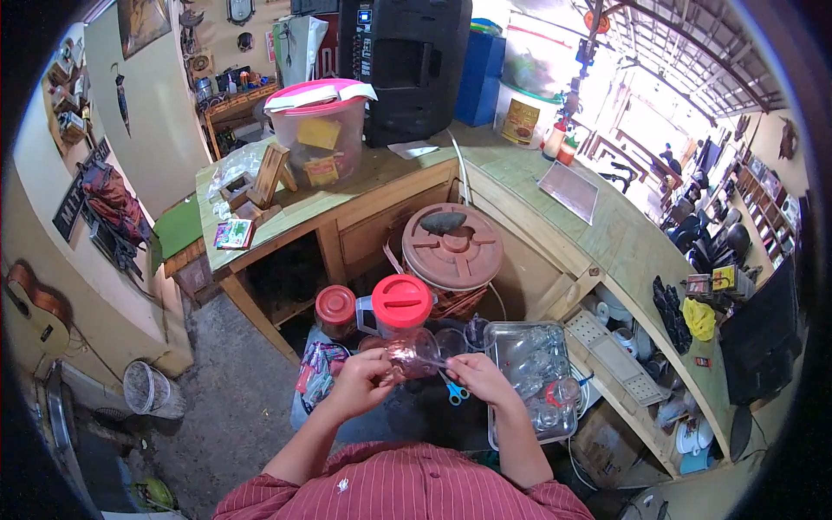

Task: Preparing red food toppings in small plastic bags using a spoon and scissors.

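My left hand grips a clear glass mug by its near-left side, and the mug is tipped on its side. My right hand pinches a thin, shiny piece at the mug's right; whether it is a spoon handle or something else I cannot tell. Just beyond the mug stands a clear pitcher with a red lid. Beside that is a jar with a red lid. Blue-handled scissors lie under my right hand on a dark tabletop.
Right of my hands, a clear plastic tray holds several upturned-looking glasses. Colourful sachets lie at left. Behind the pitcher, a large drinks cooler carries a dark stone. A wooden counter curves around the far side.
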Available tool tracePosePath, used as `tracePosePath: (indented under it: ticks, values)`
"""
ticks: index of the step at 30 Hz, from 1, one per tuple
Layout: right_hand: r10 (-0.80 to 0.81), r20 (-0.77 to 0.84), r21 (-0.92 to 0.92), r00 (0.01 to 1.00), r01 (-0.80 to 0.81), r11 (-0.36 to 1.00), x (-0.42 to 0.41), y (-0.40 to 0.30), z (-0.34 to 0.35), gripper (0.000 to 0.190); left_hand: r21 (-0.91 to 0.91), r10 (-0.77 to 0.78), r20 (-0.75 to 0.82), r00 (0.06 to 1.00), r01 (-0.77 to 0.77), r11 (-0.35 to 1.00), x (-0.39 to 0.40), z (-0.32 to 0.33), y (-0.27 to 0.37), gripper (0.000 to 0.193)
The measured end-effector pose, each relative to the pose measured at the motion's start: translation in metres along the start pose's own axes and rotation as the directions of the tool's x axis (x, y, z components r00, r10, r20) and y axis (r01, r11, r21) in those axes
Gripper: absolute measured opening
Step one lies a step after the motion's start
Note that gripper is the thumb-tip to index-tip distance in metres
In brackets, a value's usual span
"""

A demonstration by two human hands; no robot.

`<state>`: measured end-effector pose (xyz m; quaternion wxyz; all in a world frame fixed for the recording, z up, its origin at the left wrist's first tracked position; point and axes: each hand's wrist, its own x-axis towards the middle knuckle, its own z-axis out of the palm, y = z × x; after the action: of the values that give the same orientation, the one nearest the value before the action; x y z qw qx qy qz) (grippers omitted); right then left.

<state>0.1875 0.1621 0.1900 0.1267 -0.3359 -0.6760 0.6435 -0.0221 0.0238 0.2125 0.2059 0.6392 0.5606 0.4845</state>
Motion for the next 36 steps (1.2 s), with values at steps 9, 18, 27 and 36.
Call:
tracePosePath:
  ticks: [9,18,27,36]
  values:
    - [-0.138,-0.048,-0.243,0.989,0.122,0.962,-0.014,-0.039,-0.023,0.033,-0.03,-0.073,-0.045,0.996,0.072,0.997,-0.008,-0.002,-0.018,0.028]
    - [-0.468,0.405,-0.799,0.785,0.553,0.235,-0.008,-0.094,-0.003,0.019,-0.507,-0.207,0.355,0.912,0.374,0.777,0.0,-0.014,-0.009,0.038]
    - [-0.258,0.699,-0.564,0.667,0.736,0.373,0.001,-0.078,-0.001,0.015,-0.468,-0.199,0.415,0.888,0.396,0.79,-0.003,-0.015,-0.012,0.039]
    - [-0.262,0.538,-0.49,0.801,0.55,0.677,0.002,-0.098,-0.035,0.022,-0.639,-0.394,0.53,0.751,0.659,0.396,-0.011,-0.025,-0.01,0.037]
